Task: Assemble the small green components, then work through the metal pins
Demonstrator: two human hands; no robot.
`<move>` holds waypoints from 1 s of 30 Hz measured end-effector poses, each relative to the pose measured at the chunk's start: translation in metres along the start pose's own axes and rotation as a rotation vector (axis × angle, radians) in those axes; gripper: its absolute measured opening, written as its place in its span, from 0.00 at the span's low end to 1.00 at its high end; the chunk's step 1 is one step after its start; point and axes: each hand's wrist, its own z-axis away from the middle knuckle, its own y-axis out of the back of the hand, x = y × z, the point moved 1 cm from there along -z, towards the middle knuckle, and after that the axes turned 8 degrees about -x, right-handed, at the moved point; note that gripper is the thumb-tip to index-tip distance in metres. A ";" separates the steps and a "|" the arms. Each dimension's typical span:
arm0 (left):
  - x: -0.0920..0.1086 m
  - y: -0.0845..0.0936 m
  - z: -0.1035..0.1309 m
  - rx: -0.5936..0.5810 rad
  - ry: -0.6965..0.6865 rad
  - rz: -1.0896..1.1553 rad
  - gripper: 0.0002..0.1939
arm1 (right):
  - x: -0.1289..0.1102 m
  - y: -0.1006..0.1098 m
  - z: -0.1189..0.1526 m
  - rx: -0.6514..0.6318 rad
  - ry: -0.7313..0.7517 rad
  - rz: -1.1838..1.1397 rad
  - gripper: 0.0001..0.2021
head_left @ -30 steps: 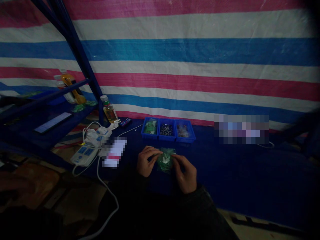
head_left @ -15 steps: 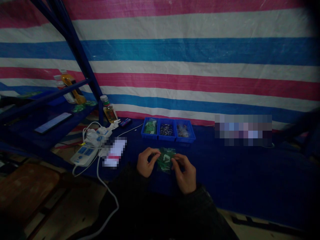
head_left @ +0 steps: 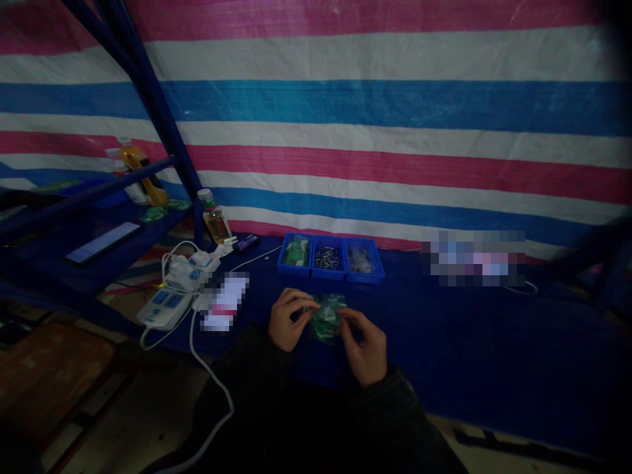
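Note:
A small clear plastic bag with green printing or green contents is stretched between my two hands, just above the blue tabletop near me. My left hand pinches its left edge between thumb and fingers. On the opposite edge, my right hand pinches the bag the same way. Beyond the hands stand three joined blue bins: the left bin holds similar green bags, the middle bin holds many small metal screws or pins, and the right bin holds clear plastic pieces or bags I cannot make out.
Left of my hands lie a blurred-out phone and a white power strip with cables. A drink bottle stands by the blue metal frame. A striped sheet hangs behind the table. One pixelated object lies at the right.
The bag has shifted and creased slightly between my fingers, and its white printed mark shows differently. Both hands keep their pinch in nearly the same place.

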 end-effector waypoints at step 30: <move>-0.080 0.034 -0.143 -0.005 0.416 -0.602 0.14 | -0.001 -0.003 0.001 -0.025 -0.161 -0.171 0.16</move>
